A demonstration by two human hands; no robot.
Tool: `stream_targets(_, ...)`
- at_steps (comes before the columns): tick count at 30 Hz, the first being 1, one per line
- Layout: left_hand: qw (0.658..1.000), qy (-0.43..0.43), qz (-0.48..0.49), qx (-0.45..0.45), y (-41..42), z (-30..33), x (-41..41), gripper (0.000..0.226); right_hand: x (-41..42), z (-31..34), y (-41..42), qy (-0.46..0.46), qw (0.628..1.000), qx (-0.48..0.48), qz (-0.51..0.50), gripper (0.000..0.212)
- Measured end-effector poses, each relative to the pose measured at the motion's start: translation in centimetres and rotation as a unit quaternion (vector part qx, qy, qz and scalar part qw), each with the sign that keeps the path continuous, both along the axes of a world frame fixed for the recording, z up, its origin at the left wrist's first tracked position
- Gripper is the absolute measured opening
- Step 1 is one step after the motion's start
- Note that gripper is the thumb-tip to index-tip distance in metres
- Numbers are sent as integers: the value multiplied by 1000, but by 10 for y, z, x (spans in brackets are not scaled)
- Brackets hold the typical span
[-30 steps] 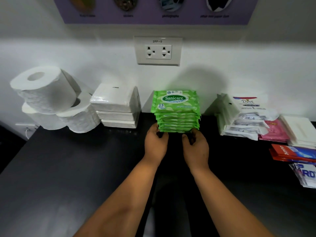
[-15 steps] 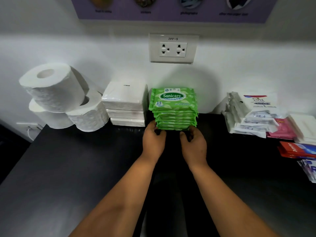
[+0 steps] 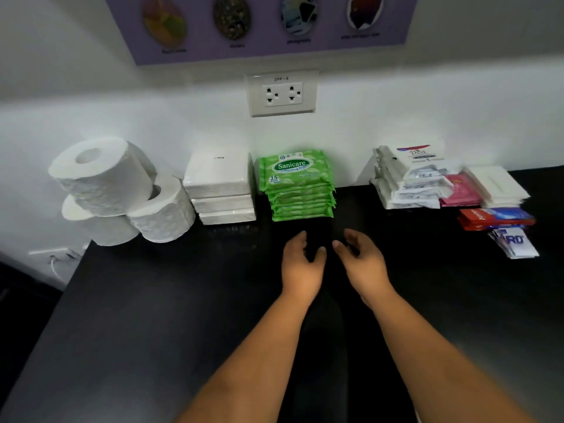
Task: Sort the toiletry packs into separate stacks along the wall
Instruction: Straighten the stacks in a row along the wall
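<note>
— fingers [image 3: 305, 239] on the left hand [image 3: 300, 267] are loosely curled and hold nothing; the right hand [image 3: 361, 264] looks the same, relaxed, thumb tip near the left thumb.
— are they touching the green wipe packs [image 3: 297, 186]?
— no, both hands hover over the black counter [image 3: 152, 315] just in front of that stack, a clear gap between.
— where does the stack sit?
— against the white wall [image 3: 183, 126], below the wall socket [image 3: 282, 93], just beside the white napkin packs [image 3: 221, 187] (three of them piled). left of those, the toilet rolls [image 3: 119, 190].
— and to the right?
— well apart from the green stack, the white sachets [image 3: 409, 181] leaning in a loose heap, a pink packet [image 3: 459, 190], a white pack [image 3: 497, 186], then red-and-blue packs [image 3: 496, 218] nearer the counter's front, with some small white ones [image 3: 515, 242] below them.
</note>
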State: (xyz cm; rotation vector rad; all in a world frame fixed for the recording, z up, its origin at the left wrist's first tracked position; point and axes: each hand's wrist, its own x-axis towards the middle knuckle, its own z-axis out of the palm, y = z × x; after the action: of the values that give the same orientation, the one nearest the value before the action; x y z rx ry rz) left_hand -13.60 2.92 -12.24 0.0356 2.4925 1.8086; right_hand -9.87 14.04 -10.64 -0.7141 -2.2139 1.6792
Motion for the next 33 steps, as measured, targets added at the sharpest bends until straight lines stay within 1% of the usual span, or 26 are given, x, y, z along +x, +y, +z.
stream_targets(4, 999, 5, -52, -12, 25, 0, 20, 48, 30, 2, 19, 8, 1000, -28, -4, 39)
stream_targets(6, 997, -8, -73, -6, 41, 1, 25, 46, 41, 6, 37, 11, 998, -51, -21, 35)
stream_targets(9, 994, -40, -95, 19, 66, 7, 30, 44, 47, 11, 70, 25, 991, -109, -67, 36)
stream_targets(12, 993, -62, -99, 29, 92, 15, 32, 43, 46, 20, 106, 32, 982, -155, -103, 39)
stream_targets(15, 992, -87, -68, 62, 125, 22, 30, 44, 40, 30, 143, 55, 977, -173, -115, 37)
stream_targets(18, 989, -102, -33, 98, 159, 24, 23, 52, 30, 38, 174, 74, 979, -165, -93, 41)
stream_targets(20, 991, -89, -13, 101, 180, 23, 15, 67, 20, 42, 195, 81, 984, -140, -74, 45)
stream_targets(22, 993, -72, 8, 92, 195, 21, 4, 79, 9, 50, 212, 72, 990, -105, -55, 54)
stream_targets(24, 996, -52, 32, 70, 206, 18, -8, 81, 0, 56, 225, 67, 993, -95, -29, 66)
stream_targets(26, 997, -39, 49, 49, 211, 13, -20, 76, -10, 58, 235, 66, 993, -95, -1, 66)
stream_targets(28, 997, -39, 52, 33, 212, 11, -29, 66, -19, 60, 242, 58, 993, -98, 26, 57)
stream_targets(31, 999, -13, 49, -4, 213, 10, -41, 35, -28, 63, 247, 51, 993, -94, 52, 28)
stream_targets(33, 998, 6, 53, -44, 213, 12, -45, 24, -32, 59, 245, 49, 992, -97, 66, 31)
